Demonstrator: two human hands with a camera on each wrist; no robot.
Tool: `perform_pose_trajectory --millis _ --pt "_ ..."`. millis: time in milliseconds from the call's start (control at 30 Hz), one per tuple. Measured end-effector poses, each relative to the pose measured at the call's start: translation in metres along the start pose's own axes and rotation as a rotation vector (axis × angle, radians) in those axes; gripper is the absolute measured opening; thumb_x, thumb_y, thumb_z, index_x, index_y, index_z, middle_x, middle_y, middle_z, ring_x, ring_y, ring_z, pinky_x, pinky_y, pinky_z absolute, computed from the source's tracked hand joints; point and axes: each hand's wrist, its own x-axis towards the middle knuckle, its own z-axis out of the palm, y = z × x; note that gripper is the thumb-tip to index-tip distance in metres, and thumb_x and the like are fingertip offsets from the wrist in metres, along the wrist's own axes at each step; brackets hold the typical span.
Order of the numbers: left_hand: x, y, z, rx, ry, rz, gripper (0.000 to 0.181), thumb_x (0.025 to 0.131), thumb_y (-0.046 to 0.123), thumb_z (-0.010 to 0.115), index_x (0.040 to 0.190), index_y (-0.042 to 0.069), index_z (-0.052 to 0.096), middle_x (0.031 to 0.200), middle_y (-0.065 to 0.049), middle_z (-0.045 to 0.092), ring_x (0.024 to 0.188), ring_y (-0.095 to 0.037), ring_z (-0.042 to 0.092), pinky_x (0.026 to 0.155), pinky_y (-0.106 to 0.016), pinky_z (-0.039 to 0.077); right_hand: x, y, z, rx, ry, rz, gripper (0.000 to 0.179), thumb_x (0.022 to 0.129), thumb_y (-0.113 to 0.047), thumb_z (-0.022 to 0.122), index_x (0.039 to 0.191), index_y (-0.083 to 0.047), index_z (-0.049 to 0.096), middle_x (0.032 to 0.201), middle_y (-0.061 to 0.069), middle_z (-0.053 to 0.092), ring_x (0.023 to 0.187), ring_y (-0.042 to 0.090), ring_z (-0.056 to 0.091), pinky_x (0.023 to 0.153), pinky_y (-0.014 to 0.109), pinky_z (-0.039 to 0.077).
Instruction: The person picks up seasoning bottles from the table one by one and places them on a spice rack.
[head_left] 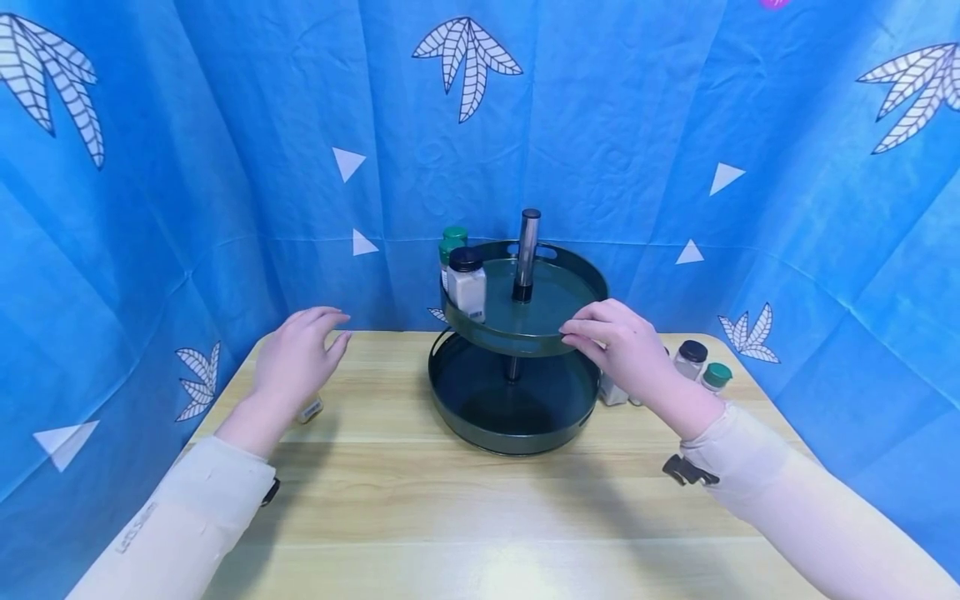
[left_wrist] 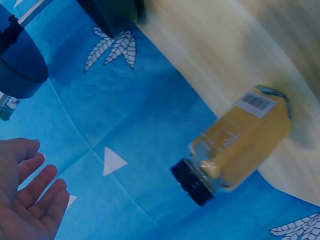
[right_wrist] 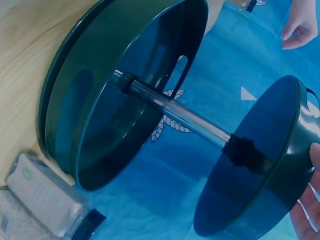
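A dark green two-tier turntable (head_left: 510, 442) stands on the table, a metal post (head_left: 527, 250) rising through its upper tray (head_left: 517, 342). My right hand (head_left: 626, 346) pinches the right front rim of that tray between thumb and fingers; part of this hand (right_wrist: 310, 200) shows at the right wrist view's edge. At the upper tray's left side sit a black-capped jar (head_left: 467, 287) of pale powder and green-capped jars (head_left: 454, 237). My left hand (head_left: 296, 354) hovers at the left, fingers loosely bent and holding nothing. Near it stands a black-capped jar (left_wrist: 240, 137) with yellow-orange contents, mostly hidden in the head view.
Behind the turntable's right side, several spice jars stand on the wooden table (head_left: 420, 517), among them a black-capped jar (head_left: 690, 358) and a green-capped jar (head_left: 716, 377). My right forearm partly covers this group. A blue patterned curtain (head_left: 600, 125) encloses the back and sides.
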Motion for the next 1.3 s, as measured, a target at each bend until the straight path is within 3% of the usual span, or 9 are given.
perform_pose_trajectory --millis 600,933,1133,1300 --pt "-0.017 -0.027 0.012 0.027 0.016 -0.014 0.026 0.093 0.015 0.069 0.114 0.000 0.070 0.119 -0.020 0.068 0.111 -0.042 0.061 0.099 -0.056 0.046 0.002 -0.003 0.001 -0.001 0.006 -0.017 0.024 0.077 -0.003 0.085 0.099 -0.009 0.079 0.092 0.004 0.071 0.087 0.022 0.061 0.071 0.036 0.057" --pt "-0.026 -0.039 0.016 0.020 -0.017 -0.054 0.027 0.094 0.015 0.068 0.115 -0.002 0.069 0.120 -0.023 0.066 0.119 -0.044 0.055 0.106 -0.056 0.041 0.002 -0.003 0.002 0.001 0.007 -0.009 0.024 0.077 -0.004 0.085 0.099 -0.010 0.079 0.092 0.004 0.071 0.088 0.022 0.062 0.071 0.036 0.056" --pt "-0.030 -0.044 0.016 0.008 -0.049 -0.088 0.029 0.093 0.014 0.069 0.117 -0.002 0.068 0.125 -0.025 0.063 0.121 -0.045 0.053 0.103 -0.060 0.042 0.002 -0.003 0.002 0.002 0.004 -0.008 0.023 0.078 -0.006 0.085 0.100 -0.010 0.079 0.093 0.004 0.071 0.088 0.022 0.062 0.072 0.036 0.057" --pt "-0.033 -0.049 0.019 0.017 -0.046 -0.081 0.028 0.092 0.015 0.070 0.115 -0.002 0.069 0.122 -0.026 0.064 0.116 -0.046 0.057 0.096 -0.061 0.046 0.002 -0.003 0.002 0.005 0.006 -0.014 0.024 0.078 -0.006 0.085 0.100 -0.009 0.079 0.093 0.004 0.070 0.088 0.022 0.061 0.071 0.037 0.057"
